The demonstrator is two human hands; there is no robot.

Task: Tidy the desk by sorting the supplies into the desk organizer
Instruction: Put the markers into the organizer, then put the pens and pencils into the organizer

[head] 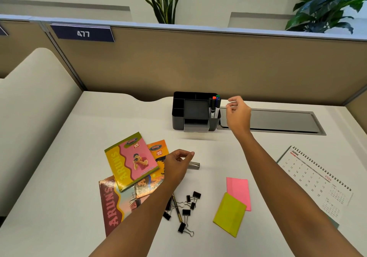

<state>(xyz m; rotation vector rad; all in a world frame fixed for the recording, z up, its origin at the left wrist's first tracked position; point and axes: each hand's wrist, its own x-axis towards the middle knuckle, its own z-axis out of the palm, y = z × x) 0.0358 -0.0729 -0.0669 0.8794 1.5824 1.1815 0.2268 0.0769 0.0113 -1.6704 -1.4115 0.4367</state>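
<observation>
The black desk organizer (178, 115) stands at the back of the desk with several markers (214, 105) upright in its right compartment. Just to the right of those markers my right hand (237, 115) hovers, fingers apart and holding nothing. My left hand (178, 164) is curled over a small grey cylinder (194, 165) that lies on the desk; its left end is hidden under the hand, so contact is unclear. Several black binder clips (186, 212) and a gold-and-black pen (176, 209) lie near my left forearm. A pink sticky pad (238, 189) and a green one (229, 214) lie to the right.
Three colourful notebooks (131, 161) overlap at the left of the desk. A spiral desk calendar (315, 181) lies at the right. A grey cable hatch (282, 120) is set into the desk behind my right hand. A tan partition (178, 62) closes the back.
</observation>
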